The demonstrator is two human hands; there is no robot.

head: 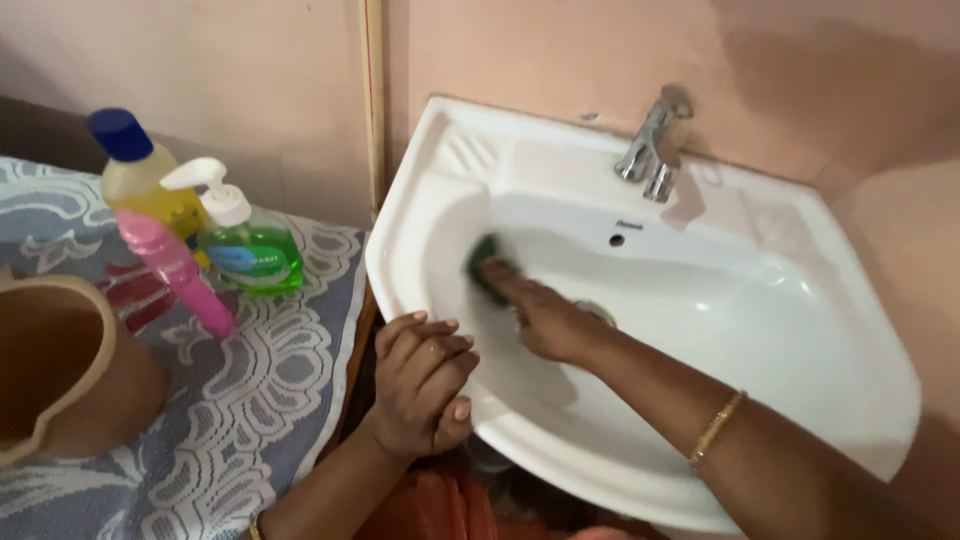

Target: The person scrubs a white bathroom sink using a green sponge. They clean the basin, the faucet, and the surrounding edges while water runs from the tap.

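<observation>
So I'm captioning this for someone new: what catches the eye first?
The big white ceramic basin on the pink wall, with the right hand pressing a green scrubbing pad against its inner left side. The left hand grips the front rim. On the patterned cloth to the left stands a green pump soap bottle.

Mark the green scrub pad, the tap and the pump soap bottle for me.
green scrub pad (484,262), head view, the part showing above the fingertips.
tap (652,145), head view, middle of the metal body.
pump soap bottle (252,250), head view, green body.
</observation>
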